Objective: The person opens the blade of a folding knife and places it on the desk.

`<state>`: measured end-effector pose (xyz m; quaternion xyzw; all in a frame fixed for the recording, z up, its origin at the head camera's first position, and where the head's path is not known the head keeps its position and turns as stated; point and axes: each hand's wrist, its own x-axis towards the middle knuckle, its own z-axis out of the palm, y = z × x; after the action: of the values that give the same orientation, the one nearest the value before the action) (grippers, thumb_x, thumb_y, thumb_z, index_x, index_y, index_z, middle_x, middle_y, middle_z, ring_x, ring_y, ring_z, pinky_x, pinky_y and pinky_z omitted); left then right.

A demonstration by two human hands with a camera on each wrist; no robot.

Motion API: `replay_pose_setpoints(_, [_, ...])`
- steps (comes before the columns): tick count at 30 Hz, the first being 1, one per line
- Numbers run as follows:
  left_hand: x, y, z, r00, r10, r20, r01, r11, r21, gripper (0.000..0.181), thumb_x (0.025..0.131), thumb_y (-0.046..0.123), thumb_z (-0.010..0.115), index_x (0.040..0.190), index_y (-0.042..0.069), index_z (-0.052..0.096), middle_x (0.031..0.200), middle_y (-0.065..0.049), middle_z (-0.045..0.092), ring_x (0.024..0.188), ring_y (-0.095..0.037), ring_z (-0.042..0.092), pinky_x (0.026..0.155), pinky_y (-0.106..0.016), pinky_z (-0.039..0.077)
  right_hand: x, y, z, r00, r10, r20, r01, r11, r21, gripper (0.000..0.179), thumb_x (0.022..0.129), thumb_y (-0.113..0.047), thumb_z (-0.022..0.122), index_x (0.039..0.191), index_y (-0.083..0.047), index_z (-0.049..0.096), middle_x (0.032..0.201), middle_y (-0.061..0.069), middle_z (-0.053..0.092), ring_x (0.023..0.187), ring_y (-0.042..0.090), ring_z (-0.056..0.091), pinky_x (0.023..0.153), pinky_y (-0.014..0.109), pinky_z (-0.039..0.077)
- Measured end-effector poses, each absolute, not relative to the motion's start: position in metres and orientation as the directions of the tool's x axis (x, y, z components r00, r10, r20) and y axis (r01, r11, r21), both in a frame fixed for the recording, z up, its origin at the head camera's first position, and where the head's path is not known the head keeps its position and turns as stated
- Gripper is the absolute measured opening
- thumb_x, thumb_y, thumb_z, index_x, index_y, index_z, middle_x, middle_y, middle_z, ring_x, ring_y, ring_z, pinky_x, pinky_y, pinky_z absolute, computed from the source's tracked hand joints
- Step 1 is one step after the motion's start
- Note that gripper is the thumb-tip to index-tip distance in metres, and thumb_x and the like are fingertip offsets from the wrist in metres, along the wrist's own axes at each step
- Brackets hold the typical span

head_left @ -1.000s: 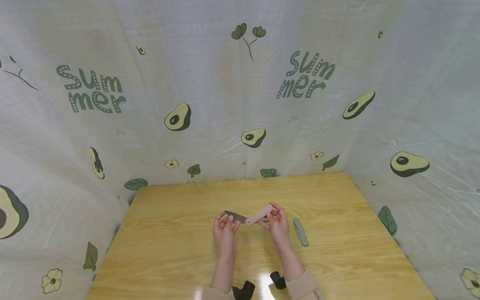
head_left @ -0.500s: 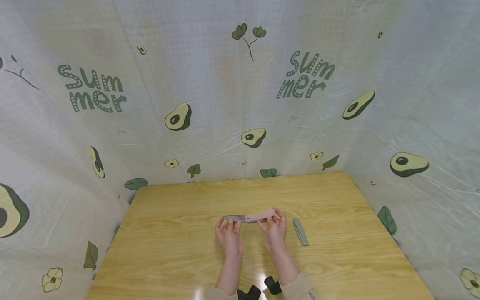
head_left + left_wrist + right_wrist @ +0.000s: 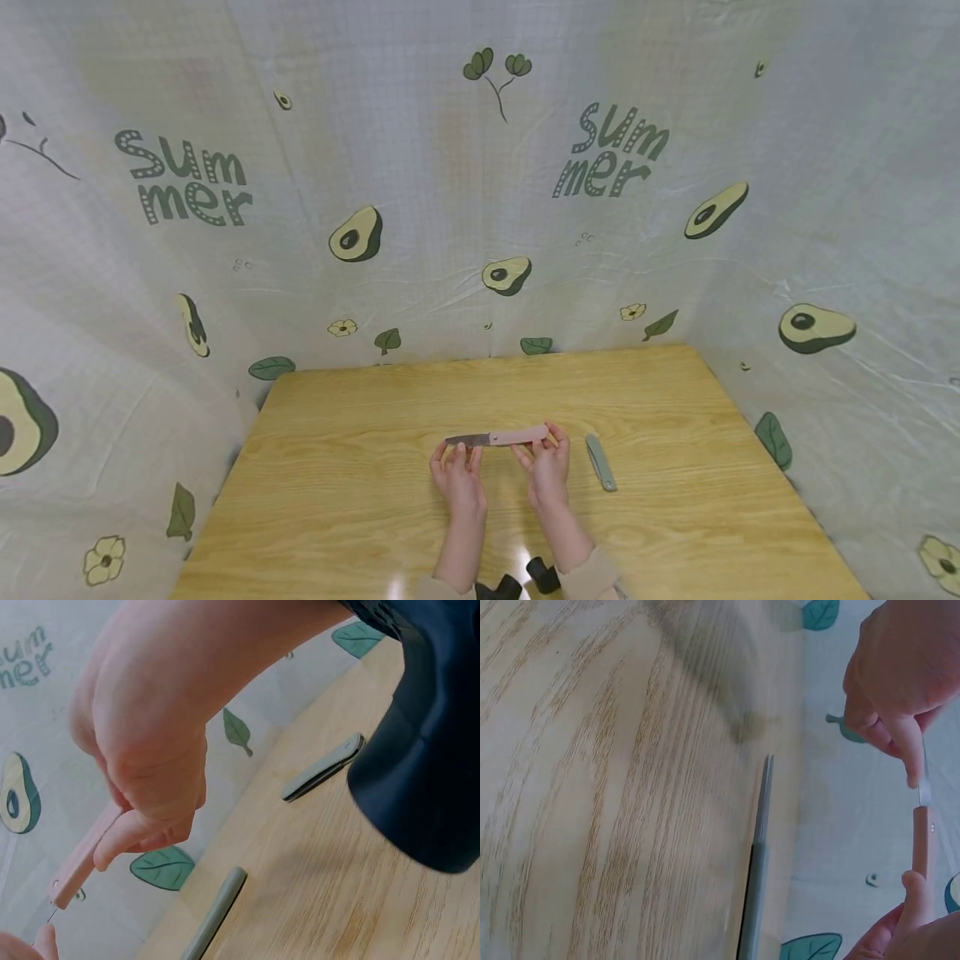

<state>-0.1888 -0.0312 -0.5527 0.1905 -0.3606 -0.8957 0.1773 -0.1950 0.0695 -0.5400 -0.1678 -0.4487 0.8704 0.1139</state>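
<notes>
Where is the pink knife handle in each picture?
Head view: the pink knife handle is below the middle, just right of centre.
Left wrist view: lower left, tilted.
Right wrist view: near the right edge, below the middle, almost upright.
Shared landmark: the right hand holding it.

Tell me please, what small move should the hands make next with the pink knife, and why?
Perhaps the left hand should release the blade: it looks unfolded, nearly in line with the handle, which the right hand holds.

Wood-grain table [image 3: 360, 500], closed green folding knife [image 3: 601, 462] and opened grey-green knife [image 3: 758, 862] lying on it
</notes>
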Motion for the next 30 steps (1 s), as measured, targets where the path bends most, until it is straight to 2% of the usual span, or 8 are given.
replay_pose_setpoints(3, [-0.189,-0.031,-0.554,-0.855,-0.469,-0.222,0.182,-0.671,0.719,0.043,0.100,-0.001,0.049,0.137,-0.004,0.026,0.103,-0.007,0.050,0.092,-0.014,0.061,0.096,-0.031,0.054,-0.196,0.073,-0.542,-0.909,0.356,-0.216,-0.038,-0.588,-0.808,0.037,0.102,0.004,0.036,0.136,0.004,0.023,0.113,0.016,0.042,0.092,0.018,0.058,0.094,0.040,0.055])
replay_pose_setpoints(9, [-0.187,-0.034,-0.559,-0.838,-0.480,-0.259,0.162,-0.673,0.722,0.050,0.098,0.001,0.055,0.140,-0.006,0.029,0.103,-0.009,0.051,0.091,-0.015,0.063,0.096,-0.032,0.054,-0.196,0.079,-0.549,-0.892,0.385,-0.237,-0.020,-0.556,-0.831,0.039,0.098,0.007,0.046,0.133,0.006,0.029,0.105,0.012,0.050,0.084,0.013,0.065,0.088,0.034,0.058])
replay_pose_setpoints(14, [-0.187,-0.035,-0.564,-0.837,-0.486,-0.253,0.165,-0.664,0.729,0.043,0.097,0.000,0.056,0.134,-0.007,0.037,0.100,-0.008,0.055,0.087,-0.014,0.064,0.095,-0.033,0.054,-0.195,0.082,-0.554,-0.888,0.408,-0.210,-0.028,-0.506,-0.862,0.035,0.097,0.008,0.048,0.129,0.008,0.035,0.098,0.010,0.054,0.080,0.011,0.065,0.080,0.027,0.060])
replay_pose_setpoints(22, [-0.189,-0.040,-0.570,-0.856,-0.492,-0.156,0.225,-0.629,0.744,0.028,0.096,-0.002,0.056,0.121,-0.011,0.048,0.094,-0.007,0.059,0.082,-0.016,0.069,0.083,-0.029,0.060,-0.196,0.093,-0.562,-0.906,0.400,-0.141,-0.037,-0.406,-0.913,0.043,0.096,0.006,0.054,0.135,0.014,0.038,0.094,0.008,0.057,0.081,0.009,0.065,0.082,0.027,0.059])
replay_pose_setpoints(30, [-0.185,-0.052,-0.586,-0.904,-0.411,-0.119,0.105,-0.483,0.869,0.049,0.093,0.002,0.062,0.136,-0.011,0.041,0.096,-0.007,0.059,0.083,-0.015,0.069,0.081,-0.032,0.060,-0.195,0.102,-0.569,-0.925,0.351,-0.147,0.032,-0.313,-0.949,0.047,0.092,0.004,0.060,0.134,0.017,0.043,0.101,0.011,0.055,0.083,0.009,0.064,0.087,0.036,0.059])
